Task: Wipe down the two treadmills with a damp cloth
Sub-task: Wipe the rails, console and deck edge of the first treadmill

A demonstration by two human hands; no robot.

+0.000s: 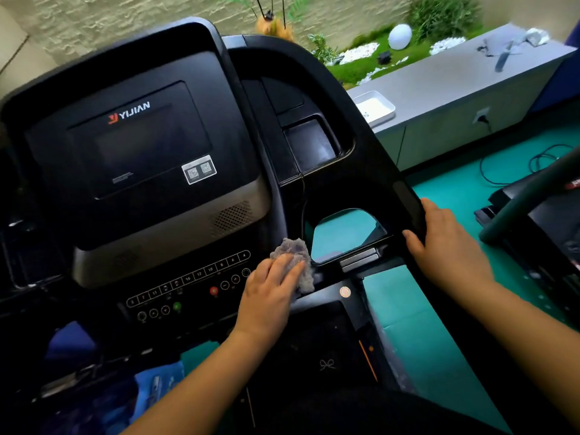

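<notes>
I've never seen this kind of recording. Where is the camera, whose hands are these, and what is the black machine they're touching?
There is no robot here. This is a single picture from a camera worn on a person's head, looking down at their own two bare hands. The black machine is a treadmill, seen from where a runner would stand. You can see its dark screen and the rows of buttons below it. The left hand presses a grey cloth onto the treadmill just right of the buttons; that is the wiping. The right hand grips the side rail, with the thumb curled round it. Part of a second treadmill shows at the right edge. Behind stands a grey counter with a white tray on it.
</notes>
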